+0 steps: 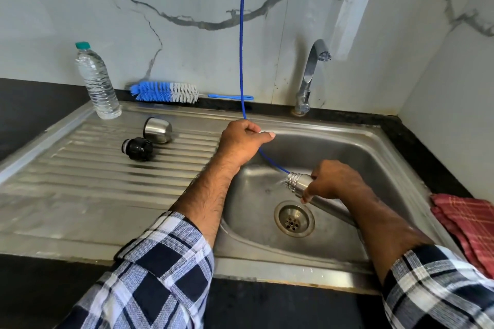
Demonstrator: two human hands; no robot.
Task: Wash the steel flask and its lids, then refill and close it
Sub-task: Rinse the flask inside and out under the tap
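Head view: left hand (242, 139) fingers clench a thin blue hose (242, 35) whose end runs down into the mouth of the flask (302, 184). Right hand (331, 179) fingers wrap the flask's neck, tilting it mouth-up over the sink (347, 147) near the drain. This looks like rinsing the flask. Left of the left hand, the steel cap (157, 129) and black stopper (137, 148) lie unwashed on the drainboard; next probably pour out, then scrub.

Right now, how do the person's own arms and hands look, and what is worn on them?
Both arms wear checked shirt sleeves in navy, white and grey-blue, pushed up so the forearms are bare. The left hand and right hand are bare: no gloves, and no rings or watch that I can see.
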